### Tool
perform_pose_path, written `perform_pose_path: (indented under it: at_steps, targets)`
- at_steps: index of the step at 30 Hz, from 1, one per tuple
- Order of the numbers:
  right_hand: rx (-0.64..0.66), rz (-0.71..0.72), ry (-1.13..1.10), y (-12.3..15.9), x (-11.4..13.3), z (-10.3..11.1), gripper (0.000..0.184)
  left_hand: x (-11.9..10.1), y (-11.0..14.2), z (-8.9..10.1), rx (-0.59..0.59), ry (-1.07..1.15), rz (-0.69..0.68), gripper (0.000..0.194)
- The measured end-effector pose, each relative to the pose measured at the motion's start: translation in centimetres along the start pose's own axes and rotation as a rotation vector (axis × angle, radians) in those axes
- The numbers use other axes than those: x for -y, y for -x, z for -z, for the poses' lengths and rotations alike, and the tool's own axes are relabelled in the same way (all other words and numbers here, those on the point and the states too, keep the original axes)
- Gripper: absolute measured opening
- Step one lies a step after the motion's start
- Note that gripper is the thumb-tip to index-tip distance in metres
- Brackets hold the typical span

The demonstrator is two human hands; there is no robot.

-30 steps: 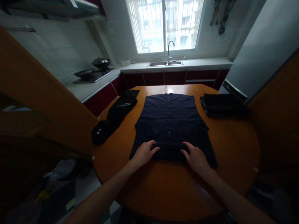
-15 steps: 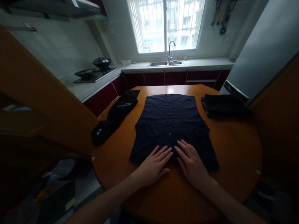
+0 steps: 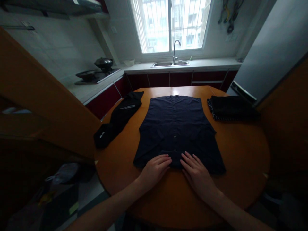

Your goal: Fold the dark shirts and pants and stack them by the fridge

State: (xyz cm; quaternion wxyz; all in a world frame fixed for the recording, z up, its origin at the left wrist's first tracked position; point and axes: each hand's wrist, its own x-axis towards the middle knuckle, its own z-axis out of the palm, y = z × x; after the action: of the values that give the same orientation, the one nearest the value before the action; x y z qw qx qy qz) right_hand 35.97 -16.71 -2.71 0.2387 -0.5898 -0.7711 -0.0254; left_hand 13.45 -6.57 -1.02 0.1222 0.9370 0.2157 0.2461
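Note:
A dark navy button-front shirt [image 3: 174, 118] lies spread face up in front of me, its sleeves not in sight. Its near edge looks like the collar, and a small button shows just above it. On the left part of that edge rests my left hand [image 3: 155, 171], fingers close together and slightly bent, the thumb mostly hidden. My right hand [image 3: 198, 176] lies on the right part of the same edge, fingers stretched and a little apart. Both hands touch the cloth, with a short gap between them.
The shirt lies on a round wooden table [image 3: 240, 150]. A black garment with white marks [image 3: 120, 115] stretches along the left side, and folded dark cloth [image 3: 233, 108] sits at the right. Beyond are a sink [image 3: 163, 64], a stove with pans [image 3: 96, 77] and a fridge [image 3: 267, 54].
My left hand has drawn slightly left and its fingers have come closer together and bent. My right hand's fingertips have moved a little nearer to me. The shirt stays in place.

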Motion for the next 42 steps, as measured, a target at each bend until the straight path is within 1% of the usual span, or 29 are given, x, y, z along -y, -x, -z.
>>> perform_pose_path:
  at_steps: [3,6,8,12,14,17,20,25,29,33,38,40,42]
  targets:
    - [0.005,0.009,0.023,0.1,0.1,-0.3,0.039,0.2,0.0,-0.1,0.003,0.012,-0.043,0.025]
    - [0.038,0.011,0.055,0.2,0.4,-0.1,0.044,0.0,0.0,0.1,0.007,-0.015,-0.039,0.027]
    - [0.076,0.041,0.067,0.3,0.8,0.3,0.05,-0.5,0.1,0.4,0.074,-0.047,-0.056,0.033]
    - [0.143,0.116,0.062,0.5,1.4,1.0,0.062,-1.4,0.4,1.2,0.277,-0.112,-0.128,0.048]
    - [0.149,0.118,0.062,0.6,1.5,1.1,0.063,-1.7,0.5,1.5,0.316,-0.144,-0.116,0.053]
    - [0.141,0.119,0.071,0.8,1.6,0.9,0.061,-2.1,0.8,1.6,0.343,-0.19,-0.089,0.059]
    - [0.128,0.116,0.087,1.0,1.6,0.8,0.059,-2.3,1.0,1.6,0.347,-0.213,-0.074,0.061]
    - [0.135,0.084,0.126,1.4,1.6,0.8,0.062,-2.2,1.7,1.8,0.374,-0.25,-0.045,0.066]
    - [0.133,0.042,0.149,2.0,1.7,0.6,0.065,-2.2,2.2,2.1,0.364,-0.281,-0.006,0.066]
    - [0.135,-0.007,0.15,2.7,1.6,0.1,0.067,-2.5,3.0,1.4,0.304,-0.321,0.051,0.068]
    - [0.125,-0.048,0.142,3.7,1.4,-0.1,0.071,-2.7,4.6,0.0,0.215,-0.39,0.18,0.084]
    - [0.108,-0.068,0.141,4.1,1.3,0.0,0.073,-2.5,5.3,-0.2,0.191,-0.407,0.218,0.089]
    - [0.084,-0.097,0.15,4.5,1.1,0.1,0.076,-2.4,6.0,-0.2,0.173,-0.412,0.24,0.09]
